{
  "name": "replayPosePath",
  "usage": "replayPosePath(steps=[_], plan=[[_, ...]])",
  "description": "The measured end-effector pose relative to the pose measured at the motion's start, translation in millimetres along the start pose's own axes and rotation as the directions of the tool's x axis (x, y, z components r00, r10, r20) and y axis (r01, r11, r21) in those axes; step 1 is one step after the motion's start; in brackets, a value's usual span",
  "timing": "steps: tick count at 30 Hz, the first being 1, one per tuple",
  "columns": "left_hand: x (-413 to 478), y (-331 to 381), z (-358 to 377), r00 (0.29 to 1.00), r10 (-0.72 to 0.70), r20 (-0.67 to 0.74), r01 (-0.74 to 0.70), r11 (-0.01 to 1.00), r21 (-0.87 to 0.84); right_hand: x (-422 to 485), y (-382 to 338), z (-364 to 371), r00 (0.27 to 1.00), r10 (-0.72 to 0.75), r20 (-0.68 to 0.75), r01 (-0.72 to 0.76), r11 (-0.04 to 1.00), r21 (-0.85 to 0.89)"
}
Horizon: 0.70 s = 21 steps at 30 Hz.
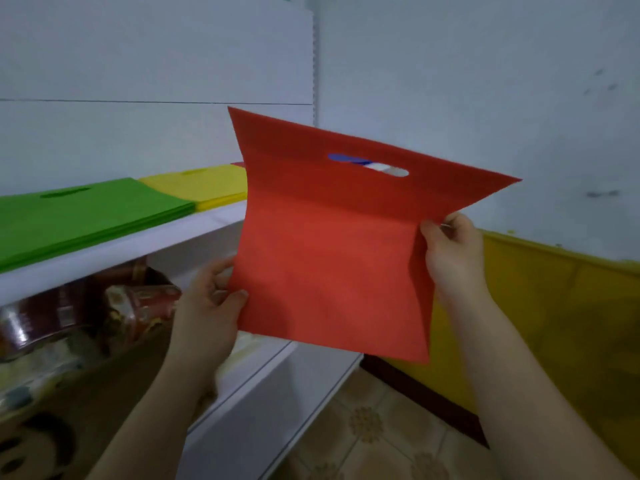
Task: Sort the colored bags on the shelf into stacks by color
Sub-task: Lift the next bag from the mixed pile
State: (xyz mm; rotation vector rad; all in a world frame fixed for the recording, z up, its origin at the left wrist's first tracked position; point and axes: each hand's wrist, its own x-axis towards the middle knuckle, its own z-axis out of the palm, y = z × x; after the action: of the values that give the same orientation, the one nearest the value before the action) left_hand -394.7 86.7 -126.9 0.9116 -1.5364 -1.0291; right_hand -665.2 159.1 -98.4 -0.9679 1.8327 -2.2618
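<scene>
Green bags (86,216) lie stacked flat at the left of the white shelf (121,252), with yellow bags (204,187) stacked just beside them on the right, edges touching. Tins (138,299) sit on the level below. Left hand (211,299) pinches the red bag (329,254) at its lower left edge, thumb on the front, fingers curled behind. The bag is held up in the air in front of the shelf's right end, tilted, slot (369,166) near the top, upper part bent back. Right hand (450,251) pinches its right edge, thumb in front, fingers clamped behind. Yellow panel (554,306) stands further right above the tiled floor (381,427)
</scene>
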Motion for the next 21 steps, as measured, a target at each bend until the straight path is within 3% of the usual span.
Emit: replayPosePath(steps=[6,11,16,21], plan=[[2.8,-8.9,79.3,0.991,-0.063,0.115,0.058,0.997,0.043,41.0,38.1,-64.5,0.996,-0.071,0.053,0.081,0.974,-0.213],[15.4,-24.6,111.7,0.969,-0.153,0.193,0.142,0.987,0.07,77.0,74.9,-75.4,0.972,0.235,0.031,-0.226,0.958,-0.178],[44.8,-46.4,132.2,0.938,-0.231,0.26,0.212,0.972,0.098,110.2,118.5,-64.2,0.911,0.411,0.028,-0.366,0.839,-0.403],[93.6,-63.9,156.3,0.926,-0.238,0.292,0.22,0.971,0.093,149.9,149.7,-42.1,0.871,0.49,-0.03,-0.455,0.783,-0.425]])
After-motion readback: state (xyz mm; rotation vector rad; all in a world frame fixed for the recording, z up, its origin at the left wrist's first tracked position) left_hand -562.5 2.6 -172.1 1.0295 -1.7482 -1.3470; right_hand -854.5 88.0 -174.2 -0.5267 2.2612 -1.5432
